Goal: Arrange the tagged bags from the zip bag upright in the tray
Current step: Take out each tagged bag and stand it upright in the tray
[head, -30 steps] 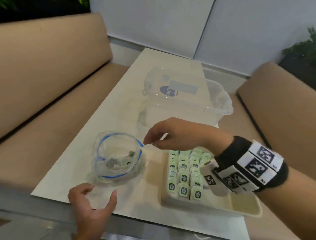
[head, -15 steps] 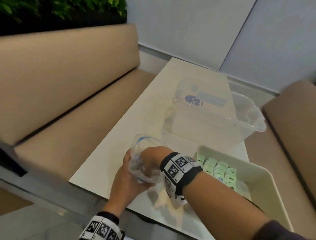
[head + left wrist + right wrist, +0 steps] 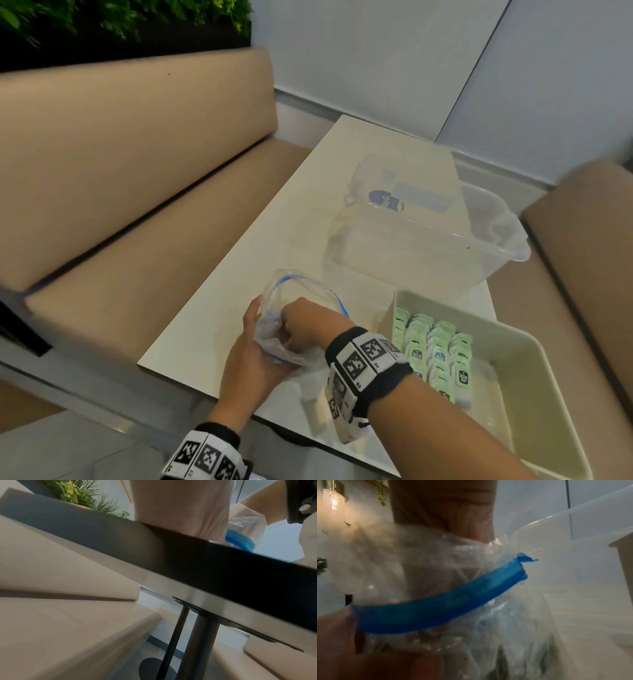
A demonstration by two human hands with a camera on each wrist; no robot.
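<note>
left hand (image 3: 251, 356): grip cupped round the zip bag (image 3: 301, 291), holding it on the counter (image 3: 239, 274) | right hand (image 3: 303, 325): fingers hidden inside the bag mouth, grip cannot be told | tagged bags (image 3: 433, 346): upright rows in tray (image 3: 534, 346), just right of the right hand

A cream worktop (image 3: 274, 240) runs up the frame's middle on a dark pedestal leg (image 3: 197, 649). A tan padded bench (image 3: 120, 171) fills the left, another tan seat (image 3: 582, 240) the right edge. Green plants (image 3: 120, 20) top the upper left; pale wall panels (image 3: 411, 68) stand behind.
</note>
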